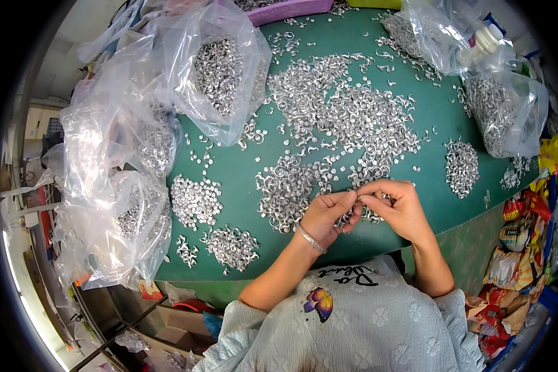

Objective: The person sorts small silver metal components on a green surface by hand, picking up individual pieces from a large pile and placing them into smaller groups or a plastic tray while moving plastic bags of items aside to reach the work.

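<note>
My left hand (pixel 330 214), with a silver bangle (pixel 310 239) at its wrist, is closed with the fingers curled and the thumb against the forefinger. My right hand (pixel 398 208) meets it at the fingertips, thumb and forefinger pinched together. What they pinch is too small to make out. Beneath and beside the hands lies a heap of small curved silver metal pieces (pixel 285 192). Farther off, a larger loose spread of similar pieces (pixel 353 118) covers the middle of the green table (pixel 229 167).
Smaller piles lie apart: small round pieces (pixel 195 201), curved pieces (pixel 232 248) and a right-hand pile (pixel 461 167). Clear plastic bags of metal pieces stand at left (pixel 149 149), far left (pixel 217 74) and right (pixel 496 111). A purple tray (pixel 291 11) is at the far edge.
</note>
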Demonstrator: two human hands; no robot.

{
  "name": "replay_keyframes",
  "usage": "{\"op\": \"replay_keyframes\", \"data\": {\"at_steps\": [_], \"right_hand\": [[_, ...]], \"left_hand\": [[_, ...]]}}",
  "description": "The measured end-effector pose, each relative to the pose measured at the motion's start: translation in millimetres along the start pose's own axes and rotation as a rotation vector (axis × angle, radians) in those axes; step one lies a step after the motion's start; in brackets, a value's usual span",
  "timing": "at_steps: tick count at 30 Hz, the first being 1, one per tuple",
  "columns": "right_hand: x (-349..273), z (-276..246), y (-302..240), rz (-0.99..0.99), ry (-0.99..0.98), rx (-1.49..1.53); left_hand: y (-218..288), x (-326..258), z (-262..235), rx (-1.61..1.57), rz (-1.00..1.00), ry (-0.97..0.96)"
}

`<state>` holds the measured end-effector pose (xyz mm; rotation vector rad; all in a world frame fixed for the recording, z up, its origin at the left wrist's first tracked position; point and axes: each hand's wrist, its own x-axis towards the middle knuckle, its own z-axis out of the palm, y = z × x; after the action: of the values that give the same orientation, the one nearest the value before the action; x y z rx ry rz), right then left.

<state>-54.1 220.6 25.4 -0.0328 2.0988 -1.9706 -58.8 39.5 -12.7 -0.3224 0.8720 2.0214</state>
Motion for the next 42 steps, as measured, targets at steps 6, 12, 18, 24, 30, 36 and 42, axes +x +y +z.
{"op": "replay_keyframes", "data": {"at_steps": [6, 12, 18, 24, 30, 36, 42], "right_hand": [[10.1, -8.2, 17.0, 0.219, 0.091, 1.178], [50.5, -9.9, 21.4, 0.137, 0.186, 0.325], [80.9, 21.2, 37.9, -0.327, 0.222, -0.885], [82.1, 14.6, 39.0, -0.282, 0.187, -0.882], [78.2, 12.0, 35.6, -0.318, 0.177, -0.938], [78.5, 4.8, 34.4, -0.236, 0.13, -0.714], [45.0, 30.3, 7.6, -0.079, -0.097, -0.198]], "left_hand": [[6.3, -1.5, 3.0, -0.117, 0.037, 0.163], [15.6, 15.2, -20.9, 0.719, 0.47, 0.378], [48.8, 40.1, -14.9, 1.452, 0.852, 0.692], [57.3, 28.3, -30.2, 1.309, 0.717, 0.699], [45.6, 23.7, -30.6, 1.052, 0.673, 0.559], [50.9, 5.9, -39.4, 0.012, 0.088, 0.05], [33.2, 7.8, -1.8, -0.285, -0.068, 0.391]]}}
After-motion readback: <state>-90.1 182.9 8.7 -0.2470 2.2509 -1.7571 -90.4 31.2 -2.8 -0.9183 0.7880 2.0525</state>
